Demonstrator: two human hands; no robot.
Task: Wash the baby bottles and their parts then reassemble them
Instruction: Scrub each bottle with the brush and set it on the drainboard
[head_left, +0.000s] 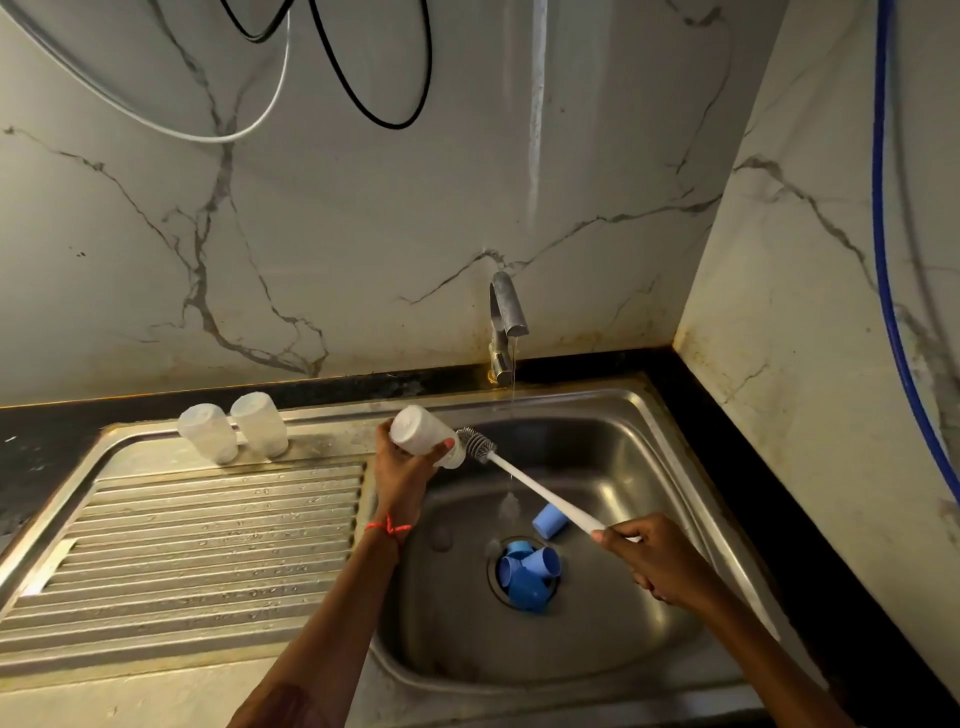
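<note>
The milky bottle (423, 435) is in my left hand (402, 470), held over the left edge of the sink (613, 649). It is tipped on its side, base up and to the left, open mouth pointing right and a little down. My fingers wrap its body from below and my thumb presses across the front near the neck. My right hand (647, 558) is closed around the end of the white brush (540, 491), whose handle slants up and left across the basin. Its grey bristle head sits right at the bottle's mouth; I cannot tell whether any of it is inside.

Two more bottles (208, 434) (260, 423) stand upside down, side by side, at the back of the ridged drainboard (208, 545), left of my hand. Down in the basin a blue cap (549, 520) lies on its side under the brush handle, and a cluster of blue parts (527, 574) is heaped over the drain. The tap (506, 319) at the back lets a thin stream fall into the basin, passing behind the brush handle.

A red thread (388, 527) circles my left wrist. A black counter (701, 384) frames the sink, under a veined marble wall (363, 234). Black and white cables (384, 93) loop above, and a blue hose (883, 260) runs down the right wall.
</note>
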